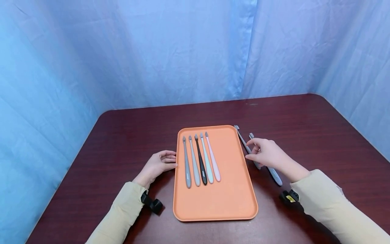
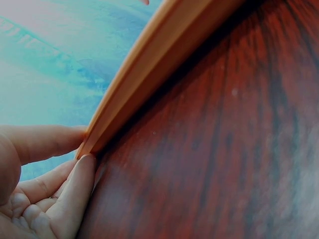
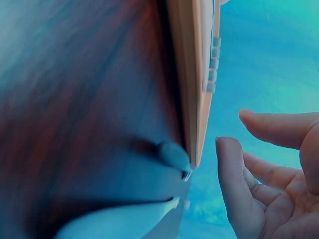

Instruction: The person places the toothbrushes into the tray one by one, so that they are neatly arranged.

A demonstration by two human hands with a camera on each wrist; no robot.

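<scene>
The left hand (image 1: 158, 165) is resting relaxed fingers against the flat orange plastic tray's (image 1: 234, 200) left rim; the right hand (image 1: 268, 153), loosely released, is hovering over two grey toothbrushes (image 1: 243, 142) right of it.

I'm looking at what reads as a staged recording booth rather than a home or shop. Pale blue cloth (image 1: 182, 51) hangs in creased panels on 3 sides, closing off everything behind the worktop (image 1: 304, 128), so I see no walls, furniture or windows. The worktop is dark reddish wood with rounded corners. On it sits 1 orange tray (image 1: 225, 203) with 5 toothbrushes (image 1: 201, 162) laid in a neat row, and 2 more toothbrushes (image 1: 243, 142) lie just beside it on the wood. Small black cameras are strapped at both wrists (image 1: 152, 204), which marks this as a set-up for filming handwork.
</scene>
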